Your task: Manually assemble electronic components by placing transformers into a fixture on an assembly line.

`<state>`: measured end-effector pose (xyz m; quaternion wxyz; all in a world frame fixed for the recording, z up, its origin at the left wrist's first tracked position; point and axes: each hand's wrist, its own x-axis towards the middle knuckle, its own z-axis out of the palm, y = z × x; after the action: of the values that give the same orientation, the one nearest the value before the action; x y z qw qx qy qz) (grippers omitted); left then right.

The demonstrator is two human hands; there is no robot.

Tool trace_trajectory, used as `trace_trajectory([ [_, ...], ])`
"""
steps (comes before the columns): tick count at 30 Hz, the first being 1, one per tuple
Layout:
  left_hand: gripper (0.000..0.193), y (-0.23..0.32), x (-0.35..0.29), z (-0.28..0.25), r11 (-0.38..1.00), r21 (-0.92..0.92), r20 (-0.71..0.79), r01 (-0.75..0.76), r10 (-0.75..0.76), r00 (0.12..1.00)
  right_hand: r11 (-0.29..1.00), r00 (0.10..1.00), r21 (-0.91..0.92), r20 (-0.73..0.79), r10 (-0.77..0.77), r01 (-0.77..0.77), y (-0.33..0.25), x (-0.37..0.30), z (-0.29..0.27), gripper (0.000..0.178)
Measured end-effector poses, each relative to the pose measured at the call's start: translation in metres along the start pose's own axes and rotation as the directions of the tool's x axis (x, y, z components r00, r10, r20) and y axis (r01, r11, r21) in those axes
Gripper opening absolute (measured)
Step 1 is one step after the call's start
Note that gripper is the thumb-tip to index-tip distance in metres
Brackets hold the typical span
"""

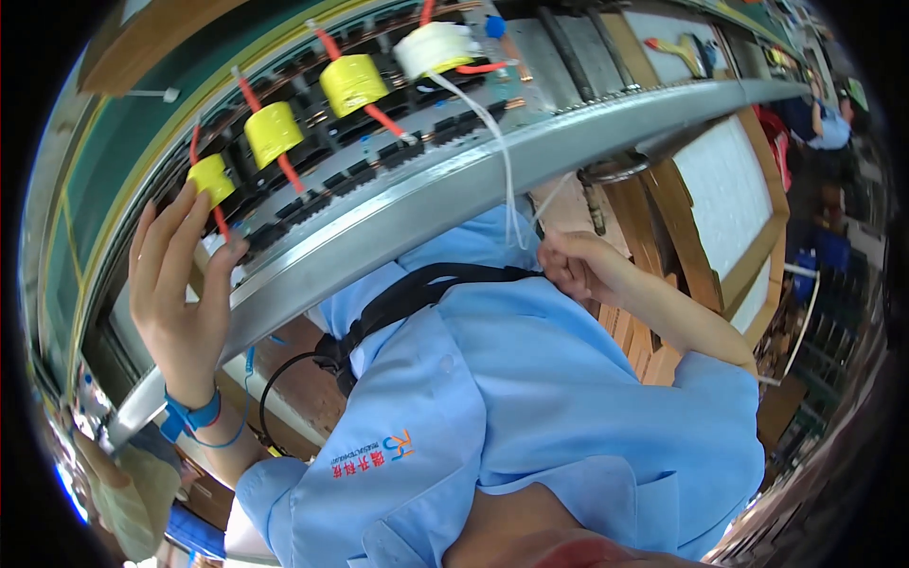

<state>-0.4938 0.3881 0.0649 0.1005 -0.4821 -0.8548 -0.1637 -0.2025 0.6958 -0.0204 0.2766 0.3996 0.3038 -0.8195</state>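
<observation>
On the far side of a metal rail lies a long board with several coils wrapped in yellow tape, each with red leads. My left hand (180, 275) is at the leftmost yellow coil (210, 180), fingers spread, fingertips against its edge and thumb near its lower red lead. A blue wrist strap circles that wrist. Another coil (436, 49), wound in white over yellow, sits at the right end. From it a thin white cord (508, 180) hangs over the rail in a loop. My right hand (582, 265) is closed beside my waist at the cord's lower part; its fingertips are partly hidden.
The silver metal rail (379, 222) runs across in front of my body. Cardboard boxes (705, 246) stand at right, below the rail. A yellow-handled tool (677, 49) lies on the bench at far right. Other people are at the left and right edges.
</observation>
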Motion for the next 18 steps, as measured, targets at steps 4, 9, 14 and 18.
trace_trajectory([
  [4, 0.04, 0.003, 0.001, -0.002, 0.998, 0.056, 0.012, 0.0, 0.0, 1.0, 0.953, 0.955, 0.212, -0.248, -0.164, 0.218, -0.013, 0.005, 0.016, 0.053],
  [9, 0.04, 0.003, 0.001, 0.004, 0.999, 0.044, 0.021, 0.012, -0.013, 1.0, 0.883, 0.933, 0.301, -0.117, -0.341, 0.361, -0.018, 0.025, -0.016, 0.04],
  [14, 0.04, 0.004, 0.002, 0.001, 0.999, 0.035, 0.019, 0.01, -0.01, 1.0, 0.985, 0.982, -0.035, -0.074, -0.173, 0.171, -0.005, -0.01, 0.032, 0.034],
  [18, 0.044, 0.002, -0.004, -0.007, 0.997, 0.073, 0.017, -0.03, 0.029, 0.999, 0.57, 0.63, -0.54, -0.092, -0.771, 0.619, -0.032, -0.046, 0.056, 0.039],
])
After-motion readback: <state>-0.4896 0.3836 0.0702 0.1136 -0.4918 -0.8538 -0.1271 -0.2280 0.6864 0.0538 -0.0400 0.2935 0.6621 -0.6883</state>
